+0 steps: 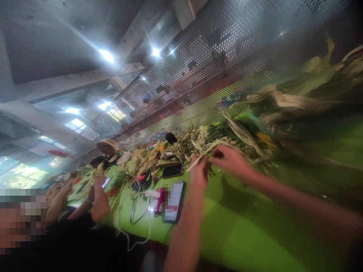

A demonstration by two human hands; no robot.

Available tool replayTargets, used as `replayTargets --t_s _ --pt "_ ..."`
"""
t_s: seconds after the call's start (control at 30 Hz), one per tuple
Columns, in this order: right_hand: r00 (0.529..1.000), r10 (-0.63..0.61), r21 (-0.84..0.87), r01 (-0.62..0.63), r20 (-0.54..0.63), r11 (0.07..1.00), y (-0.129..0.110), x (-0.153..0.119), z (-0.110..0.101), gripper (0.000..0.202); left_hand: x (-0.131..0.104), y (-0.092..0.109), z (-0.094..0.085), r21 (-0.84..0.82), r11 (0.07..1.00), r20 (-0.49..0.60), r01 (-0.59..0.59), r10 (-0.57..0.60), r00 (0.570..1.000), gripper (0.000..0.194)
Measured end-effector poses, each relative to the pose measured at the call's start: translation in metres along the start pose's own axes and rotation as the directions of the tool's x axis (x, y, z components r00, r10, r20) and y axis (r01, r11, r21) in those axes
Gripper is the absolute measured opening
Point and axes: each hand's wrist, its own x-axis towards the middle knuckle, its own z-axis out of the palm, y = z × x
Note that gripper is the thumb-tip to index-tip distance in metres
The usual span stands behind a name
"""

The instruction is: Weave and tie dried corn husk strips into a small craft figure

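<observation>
Pale dried corn husks [244, 132] are heaped along the back of the green table [232, 226]. At the front of the heap my left hand [199, 170] has its fingers closed around a pale husk strip [195, 162]. Just to its right, my right hand [227, 158] is held in a pinch, thumb and forefinger curled together; whatever lies between them is too small to make out. The two hands are nearly touching.
A lit phone [176, 202] lies left of my left forearm, beside a magenta and white device [159, 200] with a cable. Behind is a dark phone [172, 171]. People work at the left near a round basket [107, 146]. A perforated screen [181, 87] stands behind.
</observation>
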Motion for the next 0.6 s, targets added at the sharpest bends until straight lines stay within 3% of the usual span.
replayTargets --t_s 0.17,0.33,0.53,0.6 --pt "0.998 0.045 -0.095 -0.041 0.044 0.995 0.004 -0.009 0.012 0.016 -0.004 -0.005 0.005 -0.024 0.995 0.091 0.093 -0.09 0.992 0.033" --pt "0.997 0.055 -0.107 -0.049 0.061 0.993 0.005 -0.005 0.005 0.021 -0.001 -0.001 -0.003 0.072 0.997 0.1 0.028 -0.035 0.994 0.028" --pt "0.997 0.016 -0.072 -0.011 0.08 0.997 0.013 0.003 0.0 0.017 -0.004 0.015 -0.004 0.145 0.986 0.135 0.08 -0.1 0.986 0.034" --pt "0.995 0.021 -0.08 -0.014 0.094 0.997 0.012 0.003 -0.001 0.016 -0.005 0.016 -0.003 0.195 0.978 0.098 0.075 -0.096 0.99 0.036"
